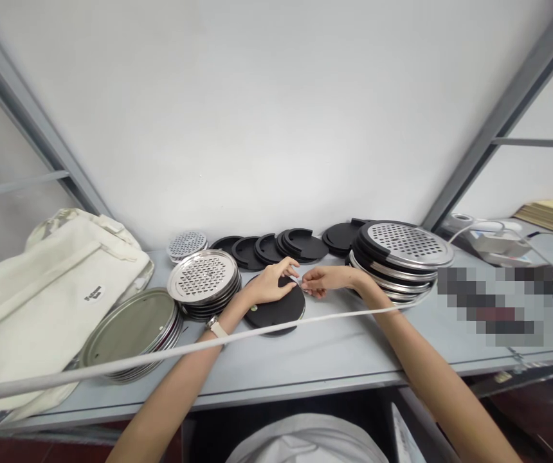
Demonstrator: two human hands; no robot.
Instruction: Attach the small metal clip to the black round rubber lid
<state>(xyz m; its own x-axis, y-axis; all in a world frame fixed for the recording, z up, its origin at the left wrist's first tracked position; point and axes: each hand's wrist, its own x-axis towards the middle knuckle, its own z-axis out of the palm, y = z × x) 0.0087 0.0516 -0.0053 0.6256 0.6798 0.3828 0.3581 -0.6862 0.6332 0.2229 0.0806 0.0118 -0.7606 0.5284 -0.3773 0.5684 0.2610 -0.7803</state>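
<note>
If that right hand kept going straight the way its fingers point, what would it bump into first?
Most likely the left hand: its thumb and fingers lie just ahead of the right hand, over the black disc. Height is hard to judge, so the disc's edge might come first.

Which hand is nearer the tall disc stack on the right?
Right. The right hand is just left of the tall disc stack; the left hand is farther left, over the black disc.
</note>
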